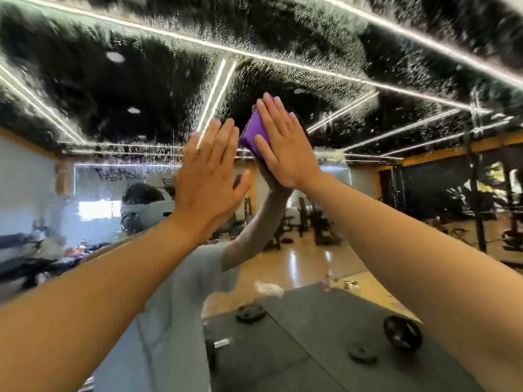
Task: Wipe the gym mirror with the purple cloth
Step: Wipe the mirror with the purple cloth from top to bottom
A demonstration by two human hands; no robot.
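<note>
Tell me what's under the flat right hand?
The purple cloth, pressed against the wet gym mirror by the right hand. The cloth's middle and the glass behind it are covered.

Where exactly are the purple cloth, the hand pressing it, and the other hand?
purple cloth (254,131): head view, on the bare fold left of the fingers.
right hand (285,148): head view, on the back of the hand.
left hand (208,176): head view, on the back of the hand.

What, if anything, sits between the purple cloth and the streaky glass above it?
Nothing visible. The right hand presses the purple cloth flat on the mirror, and the smeared area directly above is bare glass. The left hand is beside it, not above.
</note>
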